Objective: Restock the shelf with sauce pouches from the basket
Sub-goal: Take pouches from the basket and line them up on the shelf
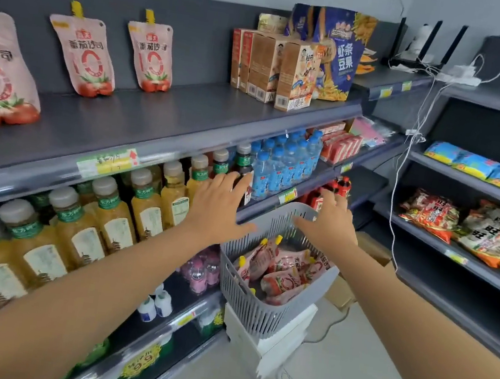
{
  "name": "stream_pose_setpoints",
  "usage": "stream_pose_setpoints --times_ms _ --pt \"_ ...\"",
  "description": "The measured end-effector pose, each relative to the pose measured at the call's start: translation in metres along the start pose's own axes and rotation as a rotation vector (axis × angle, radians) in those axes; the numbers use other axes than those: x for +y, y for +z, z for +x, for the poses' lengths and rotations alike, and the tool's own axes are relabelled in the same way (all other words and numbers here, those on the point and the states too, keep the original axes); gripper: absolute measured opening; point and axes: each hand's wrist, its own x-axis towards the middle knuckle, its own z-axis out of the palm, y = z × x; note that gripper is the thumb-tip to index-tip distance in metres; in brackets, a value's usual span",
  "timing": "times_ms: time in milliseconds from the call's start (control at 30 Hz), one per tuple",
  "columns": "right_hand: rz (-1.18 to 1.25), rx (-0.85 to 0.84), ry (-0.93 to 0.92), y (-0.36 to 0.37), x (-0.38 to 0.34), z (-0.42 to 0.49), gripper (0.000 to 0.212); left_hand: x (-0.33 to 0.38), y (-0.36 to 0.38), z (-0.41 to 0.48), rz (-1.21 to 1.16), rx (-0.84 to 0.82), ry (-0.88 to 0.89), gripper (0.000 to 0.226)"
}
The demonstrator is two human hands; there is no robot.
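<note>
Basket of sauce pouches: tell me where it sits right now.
The grey basket sits low at centre on a white box, right of the drinks shelves, below both open hands.

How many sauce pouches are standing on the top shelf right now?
3. One pouch at the far left edge, partly cut off; one in the middle; one to its right. All lean on the back panel. More may sit out of frame to the left.

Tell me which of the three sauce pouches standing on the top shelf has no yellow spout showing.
The leftmost pouch, cut off by the frame edge; the middle pouch and right pouch both show yellow spouts.
</note>
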Motion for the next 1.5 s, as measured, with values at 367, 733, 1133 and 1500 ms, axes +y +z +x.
stream_pose_setpoints --times_ms 367,733,1133,1500 --pt "0.134 -0.353 0.155 0.077 0.08 0.122 0.092 0.057 0.133 0.074 -0.086 -0.306 -0.109 0.092" --pt "0.013 -0.619 0.194 0.156 0.14 0.174 0.073 0.113 0.246 0.076 -0.071 -0.698 0.017 0.062" --pt "-0.049 -0.583 0.049 0.18 0.152 0.197 0.066 0.141 0.328 0.082 -0.151 -0.971 -0.124 0.065" --pt "-0.017 -0.576 0.12 0.18 0.159 0.207 0.062 0.155 0.331 0.116 0.171 -1.162 0.0 0.067"
